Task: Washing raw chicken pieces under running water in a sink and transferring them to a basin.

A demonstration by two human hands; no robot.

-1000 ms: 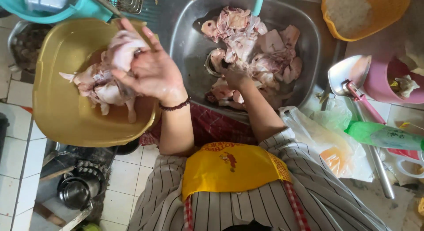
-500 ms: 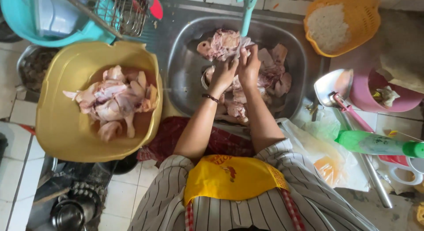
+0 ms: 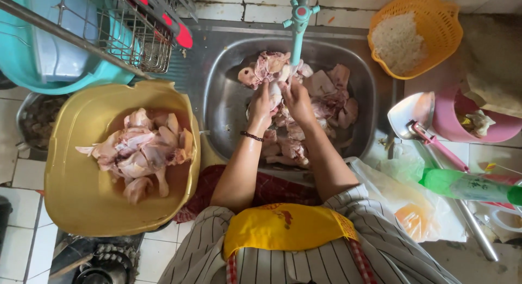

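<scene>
Both my hands are over the steel sink point(image 3: 225, 107), under the teal tap point(image 3: 298, 23). My left hand point(image 3: 261, 104) and my right hand point(image 3: 296, 98) hold one pale raw chicken piece point(image 3: 276, 91) between them. Around them the sink holds a pile of raw chicken pieces point(image 3: 321, 102). To the left stands a yellow basin point(image 3: 81, 197) with several raw chicken pieces point(image 3: 138, 151) in it. A dark bead bracelet is on my left wrist.
A teal tub point(image 3: 49, 66) and a wire rack point(image 3: 133, 31) stand at the upper left. An orange basket of white rice point(image 3: 413, 34), a pink tub point(image 3: 476, 118), a metal ladle with a pink handle point(image 3: 416, 121), a green bottle point(image 3: 467, 186) and plastic bags point(image 3: 408, 200) lie on the right.
My left hand dropped a chicken piece into the yellow basin and came back to the sink. Both hands now hold a piece under the tap.
</scene>
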